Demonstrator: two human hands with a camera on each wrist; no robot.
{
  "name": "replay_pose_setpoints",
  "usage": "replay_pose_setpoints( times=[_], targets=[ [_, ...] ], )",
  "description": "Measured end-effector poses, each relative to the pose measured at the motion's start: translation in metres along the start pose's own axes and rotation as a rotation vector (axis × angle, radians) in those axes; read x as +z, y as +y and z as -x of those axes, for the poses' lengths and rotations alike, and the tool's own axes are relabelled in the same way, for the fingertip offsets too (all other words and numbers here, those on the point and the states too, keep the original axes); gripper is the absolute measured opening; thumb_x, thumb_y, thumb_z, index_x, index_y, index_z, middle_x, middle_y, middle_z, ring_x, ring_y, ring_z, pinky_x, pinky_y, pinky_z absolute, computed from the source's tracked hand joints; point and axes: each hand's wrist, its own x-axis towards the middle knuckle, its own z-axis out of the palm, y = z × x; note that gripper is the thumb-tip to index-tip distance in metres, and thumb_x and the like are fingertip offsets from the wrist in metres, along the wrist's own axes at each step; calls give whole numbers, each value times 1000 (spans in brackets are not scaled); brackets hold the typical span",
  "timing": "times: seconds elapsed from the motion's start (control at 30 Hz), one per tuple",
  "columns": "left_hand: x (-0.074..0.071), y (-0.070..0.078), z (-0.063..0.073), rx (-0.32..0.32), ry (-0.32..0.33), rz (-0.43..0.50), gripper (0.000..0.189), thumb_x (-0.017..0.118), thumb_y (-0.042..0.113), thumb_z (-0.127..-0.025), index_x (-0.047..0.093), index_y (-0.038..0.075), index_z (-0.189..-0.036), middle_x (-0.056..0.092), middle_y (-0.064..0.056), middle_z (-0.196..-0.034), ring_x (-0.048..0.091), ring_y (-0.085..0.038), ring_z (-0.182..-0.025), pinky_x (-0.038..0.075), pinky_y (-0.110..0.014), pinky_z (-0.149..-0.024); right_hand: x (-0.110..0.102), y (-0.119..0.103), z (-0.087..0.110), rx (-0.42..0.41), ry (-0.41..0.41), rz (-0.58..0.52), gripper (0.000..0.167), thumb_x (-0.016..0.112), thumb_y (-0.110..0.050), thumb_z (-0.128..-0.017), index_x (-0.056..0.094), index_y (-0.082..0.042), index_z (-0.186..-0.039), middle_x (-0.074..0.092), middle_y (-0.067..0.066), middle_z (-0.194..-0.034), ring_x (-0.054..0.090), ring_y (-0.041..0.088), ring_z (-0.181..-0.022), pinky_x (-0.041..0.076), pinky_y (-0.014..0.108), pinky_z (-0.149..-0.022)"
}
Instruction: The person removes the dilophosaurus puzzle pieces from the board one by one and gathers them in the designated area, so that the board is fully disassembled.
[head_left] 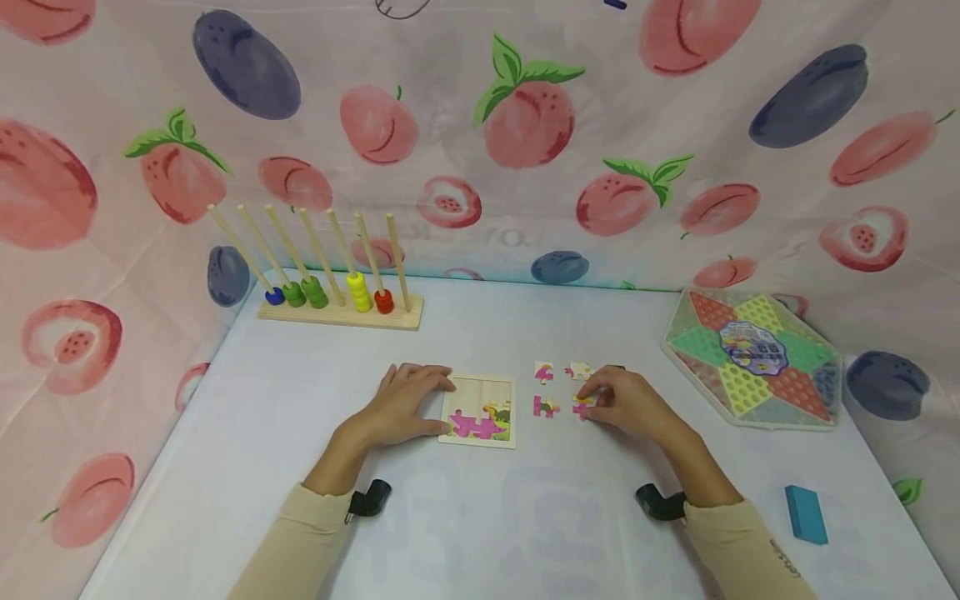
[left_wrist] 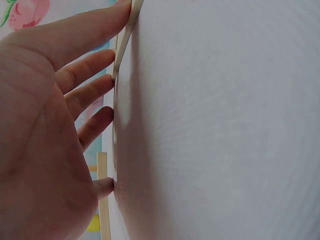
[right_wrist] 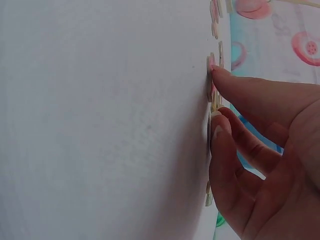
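Observation:
A square wooden puzzle tray (head_left: 477, 447) lies on the table, its lower part filled with pink, green and yellow pieces. At its left side my left hand (head_left: 408, 402) touches the frame, with the thumb near the lower corner and the index finger near the upper one. In the left wrist view the fingers are spread and fairly straight, fingertips right at the table. Right of the tray, my right hand (head_left: 628, 403) pinches a pink and yellow puzzle piece (head_left: 581, 408) between thumb and fingers, low over the table. My hand partly covers that piece.
Loose puzzle pieces (head_left: 546, 407) lie between the tray and my right hand. A wooden bead stacker (head_left: 341, 315) with upright pegs stands at back left. A hexagonal board-game box (head_left: 753, 358) lies at right, with a blue block (head_left: 806, 515) nearer the front.

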Motion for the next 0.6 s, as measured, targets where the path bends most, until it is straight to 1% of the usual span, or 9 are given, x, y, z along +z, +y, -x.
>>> replay_pose_setpoints(
  times=[0.23, 0.4, 0.6],
  targets=[
    [0, 0, 0, 0, 1, 1, 52, 83, 30, -84, 63, 18, -130, 49, -2, -157, 39, -30, -142, 8, -73, -124, 0, -2, 0, 64, -12, 6, 25, 85, -15, -82, 73, -11, -104, 65, 4, -93, 56, 13, -78, 48, 20, -67],
    [-1, 0, 0, -2, -1, -1, 52, 83, 30, -84, 63, 18, -130, 49, -2, -158, 39, -30, -143, 8, -73, -124, -3, -5, -2, 62, -15, -4, 30, 86, -17, -82, 70, -11, -107, 64, 5, -91, 55, 14, -78, 47, 22, -67],
    [0, 0, -2, -16, -11, 3, 52, 83, 33, -84, 63, 20, -130, 48, -1, -159, 37, -30, -145, 5, -72, -124, -9, -11, -8, 44, 6, -31, 32, 83, -19, -85, 70, -10, -113, 70, 8, -109, 57, 16, -84, 50, 23, -70]
  ],
)
